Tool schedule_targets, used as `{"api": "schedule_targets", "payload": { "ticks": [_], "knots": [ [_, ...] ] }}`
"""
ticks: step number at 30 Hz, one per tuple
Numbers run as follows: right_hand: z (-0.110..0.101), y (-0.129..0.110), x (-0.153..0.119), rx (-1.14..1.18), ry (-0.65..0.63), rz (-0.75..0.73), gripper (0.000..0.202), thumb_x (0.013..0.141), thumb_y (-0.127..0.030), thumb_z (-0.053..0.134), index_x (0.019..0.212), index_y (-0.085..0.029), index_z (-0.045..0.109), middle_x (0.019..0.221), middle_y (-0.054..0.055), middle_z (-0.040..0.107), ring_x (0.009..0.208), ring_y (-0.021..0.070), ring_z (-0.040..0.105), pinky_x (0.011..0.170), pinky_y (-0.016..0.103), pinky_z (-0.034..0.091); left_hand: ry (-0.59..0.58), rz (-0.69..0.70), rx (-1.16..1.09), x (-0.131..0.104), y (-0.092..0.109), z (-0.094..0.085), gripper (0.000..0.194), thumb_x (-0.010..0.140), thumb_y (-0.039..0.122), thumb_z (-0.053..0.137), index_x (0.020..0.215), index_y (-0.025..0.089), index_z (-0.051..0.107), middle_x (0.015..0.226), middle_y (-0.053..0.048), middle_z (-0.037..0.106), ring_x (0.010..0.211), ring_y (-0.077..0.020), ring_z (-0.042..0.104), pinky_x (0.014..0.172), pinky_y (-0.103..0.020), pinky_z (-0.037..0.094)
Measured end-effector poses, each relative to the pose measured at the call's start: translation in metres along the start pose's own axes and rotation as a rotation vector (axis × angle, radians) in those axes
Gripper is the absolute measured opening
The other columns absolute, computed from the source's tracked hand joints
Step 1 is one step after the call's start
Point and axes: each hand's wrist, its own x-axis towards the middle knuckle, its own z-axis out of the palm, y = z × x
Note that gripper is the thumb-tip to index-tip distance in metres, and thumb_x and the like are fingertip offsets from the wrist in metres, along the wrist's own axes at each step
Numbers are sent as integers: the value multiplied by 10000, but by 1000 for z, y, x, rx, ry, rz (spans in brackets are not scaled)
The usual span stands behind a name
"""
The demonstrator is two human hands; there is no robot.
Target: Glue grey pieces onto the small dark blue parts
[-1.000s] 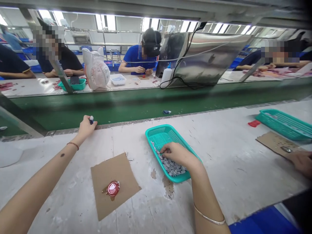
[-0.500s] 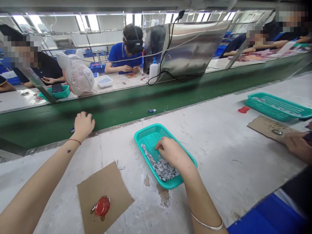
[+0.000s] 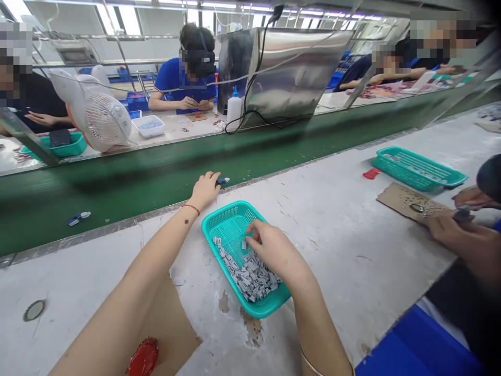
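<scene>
My left hand [image 3: 205, 189] reaches over the edge of the green belt [image 3: 164, 194], fingers apart and empty, its fingertips beside a small dark blue and white piece [image 3: 223, 180]. Whether they touch it I cannot tell. Inside the green plastic basket [image 3: 270, 309], my right hand [image 3: 276, 245] pinches a small grey-white tag-like piece [image 3: 244, 244]. A heap of similar pieces [image 3: 256, 279] lies at the basket's near end. Under my left forearm, brown cardboard [image 3: 178, 324] carries a red cap [image 3: 144, 357] with glossy liquid.
Another blue and white piece [image 3: 78, 218] lies on the belt at left. A round metal cap [image 3: 34, 310] sits on the table. At right, a co-worker's hands [image 3: 456, 230] work near cardboard [image 3: 403, 203] and a second green basket [image 3: 418, 169]. Across the belt stands a white fan [image 3: 104, 117].
My left hand has moved right along the belt, from beside one blue and white piece to the other. A small tag-like piece now shows in my right fingers. The view has shifted.
</scene>
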Motion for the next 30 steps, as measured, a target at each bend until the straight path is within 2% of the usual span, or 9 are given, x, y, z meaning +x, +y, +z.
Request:
{"api": "schedule_targets", "payload": {
  "ticks": [4,8,10,13,17,19,24,27,30],
  "knots": [
    [6,-2,4,-54,-31,52,88,862,-198,598,902,-144,656,843,78,688,735,189,618,595,255,365,-13,4,-115,4,2,10,338,905,168,488,1227,147,589,1302,-155,566,1186,-318,474,1014,-449,372],
    [12,-5,6,-72,-45,49,103,826,-111,589,807,-155,680,826,81,709,751,193,646,592,247,381,21,-39,-273,-4,-9,3,260,855,54,483,997,157,673,1131,-141,643,1125,-298,527,1003,-440,391],
    [13,-6,5,-81,-44,45,152,820,-82,566,831,-157,698,857,87,722,788,199,661,611,243,402,62,-79,-375,-12,-16,-5,236,823,57,544,993,159,672,1118,-129,651,1095,-289,561,1012,-439,398],
    [14,-7,5,-98,-35,34,232,819,-54,529,901,-151,723,955,104,734,884,215,673,682,248,439,150,-187,-560,-35,-24,-21,283,815,123,606,1095,150,634,1192,-128,630,972,-256,638,961,-436,462],
    [16,-8,5,-134,-23,17,295,822,-46,497,967,-132,739,1040,129,732,976,246,672,779,280,466,187,-332,-821,-92,-31,-45,341,829,190,631,1158,108,598,1157,-151,662,911,-222,689,861,-376,552],
    [18,-8,6,-154,-21,5,304,821,-50,494,978,-128,742,1054,134,731,995,261,671,799,297,473,157,-406,-971,-130,-33,-57,330,832,181,640,1149,96,609,1085,-147,704,957,-216,691,895,-350,551],
    [21,-7,11,-192,-31,-36,268,813,-80,519,933,-142,750,976,115,752,950,266,691,784,309,500,102,-747,-1473,-224,-34,-87,230,837,148,666,1065,123,671,1084,-111,728,1023,-171,680,976,-252,502],
    [22,-5,15,-223,-5,-50,263,787,-88,533,929,-146,747,948,109,756,924,273,700,772,329,521,143,-798,-1472,-271,-34,-100,256,842,181,672,1096,147,674,1065,-95,730,1020,-176,679,933,-253,517],
    [21,-10,16,-237,60,-81,250,782,-135,547,930,-161,746,873,98,756,843,294,709,713,365,535,225,-730,-1328,-310,-35,-106,348,793,255,735,1126,187,660,1036,-76,725,991,-200,683,860,-281,544]
  ]
}}
